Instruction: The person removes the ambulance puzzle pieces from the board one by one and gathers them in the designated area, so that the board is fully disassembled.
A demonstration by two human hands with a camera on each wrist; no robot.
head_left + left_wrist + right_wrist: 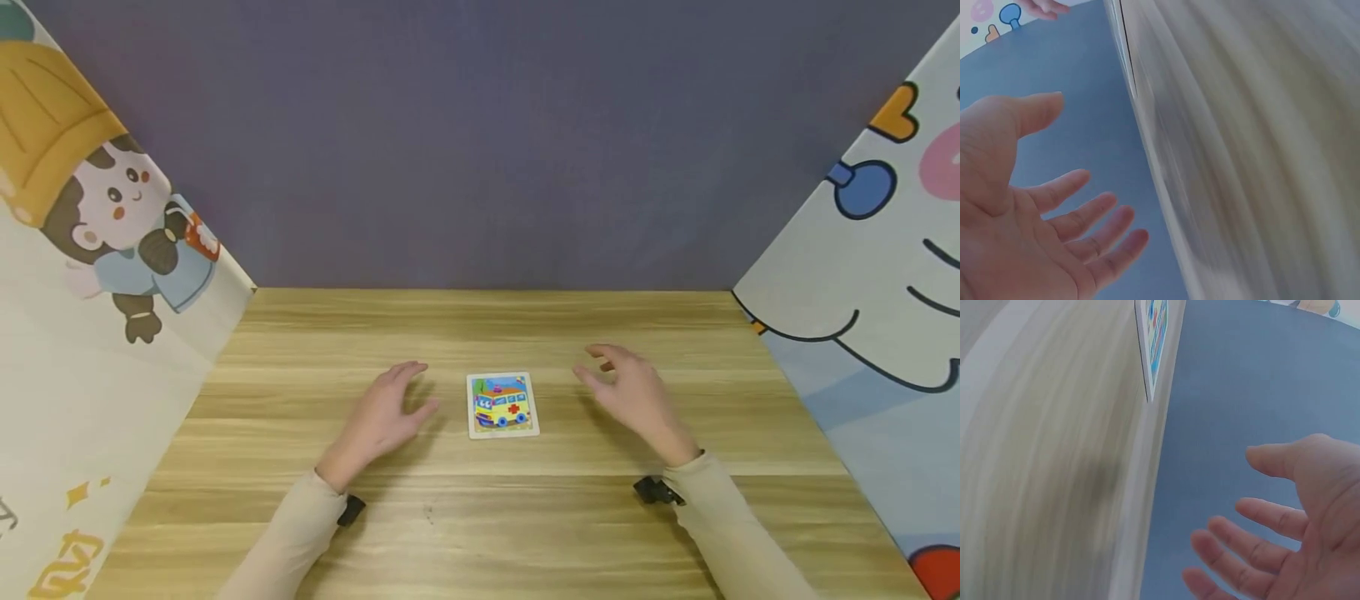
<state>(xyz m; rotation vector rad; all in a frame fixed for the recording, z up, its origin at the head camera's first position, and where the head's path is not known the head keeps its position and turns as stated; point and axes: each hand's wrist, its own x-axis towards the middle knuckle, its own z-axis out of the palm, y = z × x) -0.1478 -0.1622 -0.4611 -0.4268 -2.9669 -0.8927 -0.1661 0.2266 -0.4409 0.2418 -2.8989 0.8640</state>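
A small square picture board (503,406) with a white border lies flat on the table. Its picture is a yellow ambulance with a red cross. To the left of it, my left hand (380,419) is held apart from the board, thumb and fingers spread and holding nothing. My right hand (636,402) hovers on the other side, its fingers loosely bent around no object. In the right wrist view the board (1155,347) appears edge-on, away from the relaxed right fingers (1250,540). The left wrist view shows the left palm (1022,244) with nothing in it.
The wood-grain table (480,517) spreads beneath both hands. A plain grey-blue panel (487,150) rises behind it. Cartoon-printed panels stand at the left (82,375) and right (847,275). Each wrist wears a black device.
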